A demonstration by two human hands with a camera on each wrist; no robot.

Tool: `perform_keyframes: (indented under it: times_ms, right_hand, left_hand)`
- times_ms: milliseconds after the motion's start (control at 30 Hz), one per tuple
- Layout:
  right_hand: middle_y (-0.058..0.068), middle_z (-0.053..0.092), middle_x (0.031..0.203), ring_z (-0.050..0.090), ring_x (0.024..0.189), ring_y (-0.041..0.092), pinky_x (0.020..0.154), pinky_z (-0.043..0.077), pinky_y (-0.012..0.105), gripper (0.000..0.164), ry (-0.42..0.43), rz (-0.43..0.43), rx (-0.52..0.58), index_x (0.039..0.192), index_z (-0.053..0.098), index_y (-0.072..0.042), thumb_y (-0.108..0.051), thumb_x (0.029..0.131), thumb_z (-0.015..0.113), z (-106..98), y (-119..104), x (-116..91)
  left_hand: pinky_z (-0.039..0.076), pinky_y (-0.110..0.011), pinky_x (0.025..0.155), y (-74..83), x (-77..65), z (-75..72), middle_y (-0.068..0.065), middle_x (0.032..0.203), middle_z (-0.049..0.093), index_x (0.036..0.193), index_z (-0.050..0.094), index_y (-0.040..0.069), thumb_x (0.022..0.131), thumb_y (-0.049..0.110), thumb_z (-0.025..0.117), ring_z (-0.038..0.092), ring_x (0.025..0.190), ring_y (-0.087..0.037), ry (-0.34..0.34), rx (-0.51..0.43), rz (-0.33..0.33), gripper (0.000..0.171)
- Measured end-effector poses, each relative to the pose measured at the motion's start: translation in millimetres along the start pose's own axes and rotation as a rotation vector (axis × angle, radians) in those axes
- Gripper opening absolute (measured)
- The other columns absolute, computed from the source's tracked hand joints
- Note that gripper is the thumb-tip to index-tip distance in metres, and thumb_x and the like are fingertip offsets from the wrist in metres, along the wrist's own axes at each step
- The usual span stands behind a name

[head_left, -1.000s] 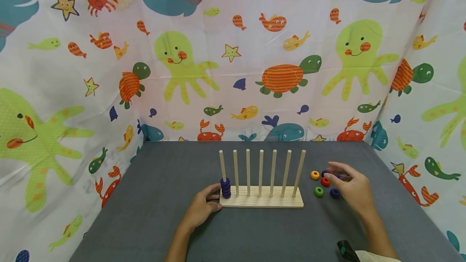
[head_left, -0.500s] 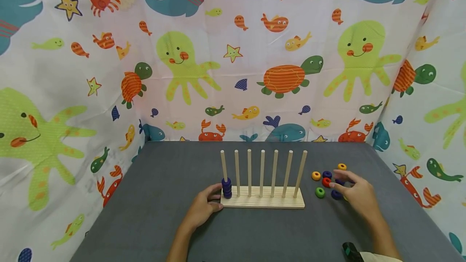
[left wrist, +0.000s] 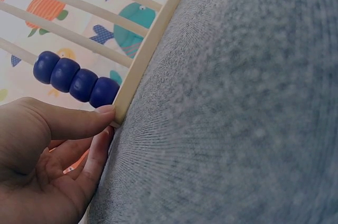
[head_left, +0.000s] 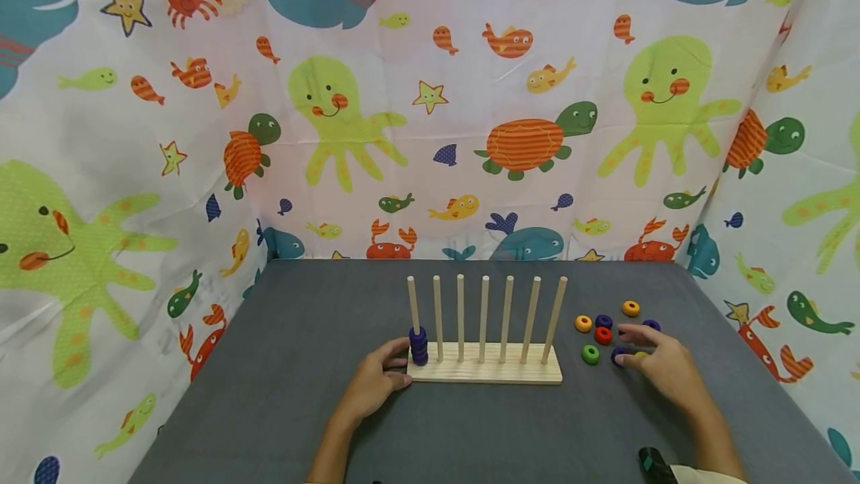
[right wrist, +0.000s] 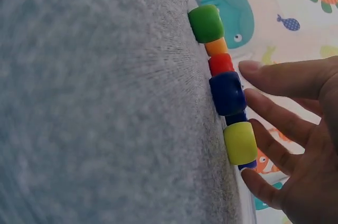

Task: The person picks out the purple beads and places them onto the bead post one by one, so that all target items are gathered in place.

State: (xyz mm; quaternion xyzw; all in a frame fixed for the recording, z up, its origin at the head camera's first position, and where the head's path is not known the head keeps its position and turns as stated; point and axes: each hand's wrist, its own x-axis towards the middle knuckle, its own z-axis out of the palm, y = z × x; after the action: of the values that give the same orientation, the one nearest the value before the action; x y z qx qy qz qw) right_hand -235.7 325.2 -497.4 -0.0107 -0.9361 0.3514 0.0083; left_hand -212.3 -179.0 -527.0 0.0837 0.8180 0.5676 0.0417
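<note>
A wooden peg rack [head_left: 484, 372] with a row of upright pegs stands on the grey table. Several blue beads [head_left: 418, 346] are stacked on its leftmost peg. My left hand [head_left: 369, 387] holds the rack's left end, thumb and fingertips pinching the base corner in the left wrist view. Over the loose beads on the right is my right hand [head_left: 661, 368], fingers spread and holding nothing. Its thumb and fingertips are close around a blue bead [right wrist: 228, 94] and a yellow bead [right wrist: 241, 143]. A red bead [head_left: 602, 335] and a green bead [head_left: 590, 354] lie just left of it.
Two orange beads lie farther back, one an orange bead [head_left: 583, 323] nearer the rack, the other an orange bead [head_left: 630, 308] behind the hand. Another blue bead [head_left: 603, 321] sits among them. A curtain [head_left: 430, 133] with sea animals borders the table.
My right hand has moved down and nearer over the loose beads, uncovering the orange bead and a blue bead behind it. The left hand still holds the rack.
</note>
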Motion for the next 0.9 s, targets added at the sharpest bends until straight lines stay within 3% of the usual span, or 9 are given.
perform_keyframes:
  times_ms: [667,900]
  right_hand:
    - [0.03,0.063,0.139,0.051,0.132,0.055,0.104,0.037,0.075,0.049,-0.078,0.027,-0.03,0.136,0.068,-0.001,-0.021,0.093,0.081,-2.4,8.9,2.4]
    - [0.035,0.061,0.138,0.054,0.126,0.056,0.097,0.044,0.071,0.044,-0.071,0.018,-0.054,0.129,0.073,-0.003,-0.025,0.092,0.082,-3.0,10.4,1.8]
  left_hand:
    - [0.056,-0.049,0.103,2.7,-1.1,0.1,-0.019,0.154,0.056,0.154,0.053,0.005,0.09,-0.002,0.074,0.063,0.132,-0.036,-0.007,-0.034,-0.008,0.068]
    - [0.056,-0.048,0.104,1.8,0.0,-0.1,-0.018,0.155,0.056,0.154,0.053,0.005,0.09,-0.002,0.074,0.063,0.132,-0.035,-0.009,-0.004,-0.01,0.067]
